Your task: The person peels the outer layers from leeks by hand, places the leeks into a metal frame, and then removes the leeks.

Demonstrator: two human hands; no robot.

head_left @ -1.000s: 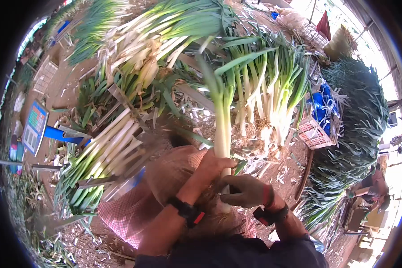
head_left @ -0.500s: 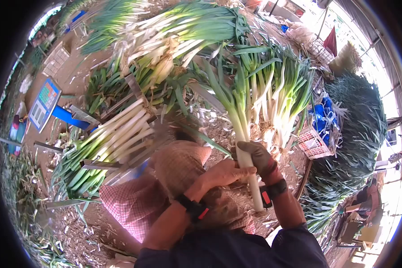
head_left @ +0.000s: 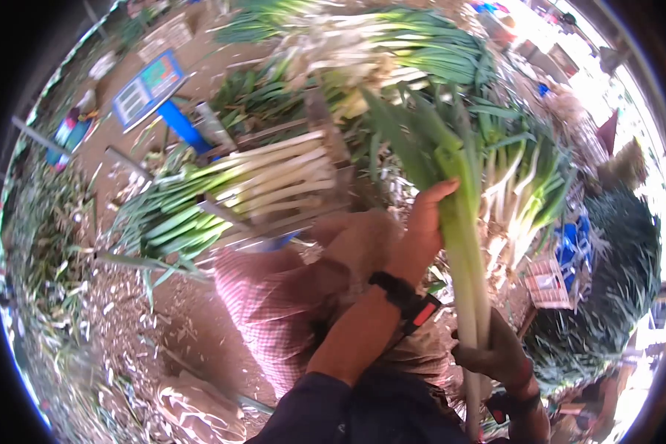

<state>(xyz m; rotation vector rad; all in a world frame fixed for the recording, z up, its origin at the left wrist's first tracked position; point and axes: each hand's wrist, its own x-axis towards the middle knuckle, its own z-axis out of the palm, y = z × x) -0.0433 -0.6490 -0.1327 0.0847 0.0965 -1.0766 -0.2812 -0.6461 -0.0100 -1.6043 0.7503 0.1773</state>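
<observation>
A long leek [head_left: 463, 285], perhaps two side by side, stands nearly upright in front of me, its green leaves fanning out at the top. My left hand [head_left: 424, 218] holds it at the pale green upper stalk, thumb along the near side and most fingers hidden behind. Lower down, my right hand [head_left: 493, 354], in a dark glove, is wrapped around the white shaft. To the left, trimmed leeks [head_left: 274, 185] lie in a row on a rack [head_left: 337, 189] with upright bars. Just beyond the held leek rests a bunch of untrimmed leeks [head_left: 514, 181] with roots.
A scale display [head_left: 146, 89] on a blue post stands at the left. More leeks [head_left: 414, 48] are heaped at the back. On the right are a pink crate [head_left: 547, 281] and a large pile of dark green leaves [head_left: 614, 259]. Scraps litter the ground.
My left hand has slid up the leek to the green part, and my right hand has gone down the shaft. The view has turned, shifting the surroundings rightward.
</observation>
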